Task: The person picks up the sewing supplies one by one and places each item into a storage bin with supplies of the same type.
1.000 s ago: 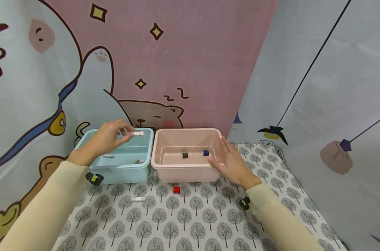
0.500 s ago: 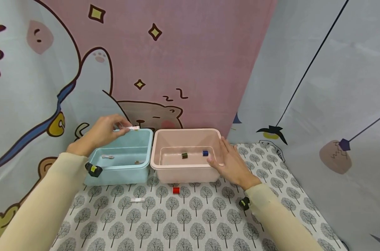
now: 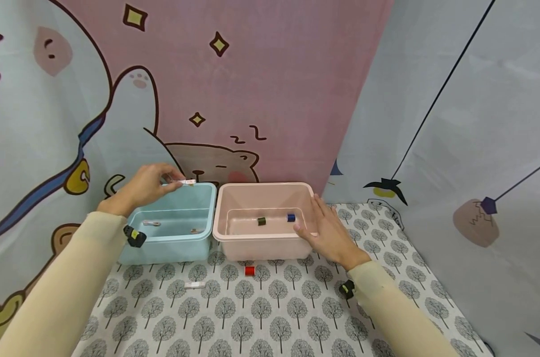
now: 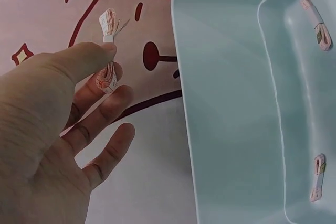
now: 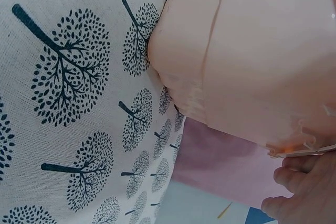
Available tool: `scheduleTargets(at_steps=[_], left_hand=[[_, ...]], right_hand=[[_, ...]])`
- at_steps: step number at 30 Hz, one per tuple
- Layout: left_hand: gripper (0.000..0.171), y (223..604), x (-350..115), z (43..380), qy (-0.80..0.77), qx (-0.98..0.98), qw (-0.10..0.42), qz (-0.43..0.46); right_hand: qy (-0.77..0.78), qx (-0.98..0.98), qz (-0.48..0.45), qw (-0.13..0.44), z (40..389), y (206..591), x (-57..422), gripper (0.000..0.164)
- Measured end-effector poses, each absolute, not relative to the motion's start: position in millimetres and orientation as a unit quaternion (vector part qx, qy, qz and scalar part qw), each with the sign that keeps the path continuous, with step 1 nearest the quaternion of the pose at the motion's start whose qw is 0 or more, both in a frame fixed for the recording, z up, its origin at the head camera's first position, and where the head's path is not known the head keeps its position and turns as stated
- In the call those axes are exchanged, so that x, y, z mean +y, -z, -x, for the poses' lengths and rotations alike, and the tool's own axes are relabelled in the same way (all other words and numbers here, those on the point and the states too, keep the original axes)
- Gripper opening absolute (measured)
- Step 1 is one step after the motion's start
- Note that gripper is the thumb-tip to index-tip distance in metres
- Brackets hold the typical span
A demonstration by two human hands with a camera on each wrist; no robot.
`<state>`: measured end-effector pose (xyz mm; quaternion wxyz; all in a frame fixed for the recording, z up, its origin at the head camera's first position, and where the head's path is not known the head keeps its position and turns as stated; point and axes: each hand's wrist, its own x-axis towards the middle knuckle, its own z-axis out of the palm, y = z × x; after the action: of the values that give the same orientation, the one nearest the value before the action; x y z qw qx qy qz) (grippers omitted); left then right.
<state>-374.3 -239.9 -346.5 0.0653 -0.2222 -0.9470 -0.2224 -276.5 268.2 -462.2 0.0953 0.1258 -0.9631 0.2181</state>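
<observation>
My left hand (image 3: 151,184) pinches a small pale pinkish-white skein of thread (image 4: 107,51) between thumb and fingers. A paper band wraps its middle, and loose ends stick out. The hand is raised by the far rim of the light blue bin (image 3: 171,246). Inside that bin lie two similar skeins, one at the left (image 4: 317,178) and one at the right (image 4: 318,23). My right hand (image 3: 330,230) rests on the right rim of the pink bin (image 3: 256,248), fingers extended. A dark green spool (image 3: 262,221) and a blue spool (image 3: 291,217) lie in the pink bin.
In front of the pink bin, a red spool (image 3: 249,271) lies on the tree-patterned cloth (image 3: 261,327). Left of it is a small whitish strip-like piece (image 3: 195,285). The bins stand side by side against a printed curtain (image 3: 287,89).
Over the last second my left hand has risen and shifted slightly left with the skein, towards the blue bin's far rim. My right hand has stayed on the pink bin.
</observation>
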Motion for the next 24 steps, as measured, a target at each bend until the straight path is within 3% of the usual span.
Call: scheduleTargets(at_steps=[9,16,24], left_hand=[[0.024,349.7,-242.9,383.4,0.225,-0.949,0.045,0.214],[0.047,351.8,-244.6,383.7,0.209,-0.957,0.027,0.2],[0.047,353.9,-243.7,379.4,0.207,-0.957,0.029,0.202]], right_hand=[[-0.215,-0.964,-0.124,0.095,276.5,462.1,268.6,0.112],[-0.215,-0.964,-0.125,0.094,276.2,462.6,268.9,0.111],[-0.215,-0.964,-0.129,0.094,276.0,461.0,267.9,0.107]])
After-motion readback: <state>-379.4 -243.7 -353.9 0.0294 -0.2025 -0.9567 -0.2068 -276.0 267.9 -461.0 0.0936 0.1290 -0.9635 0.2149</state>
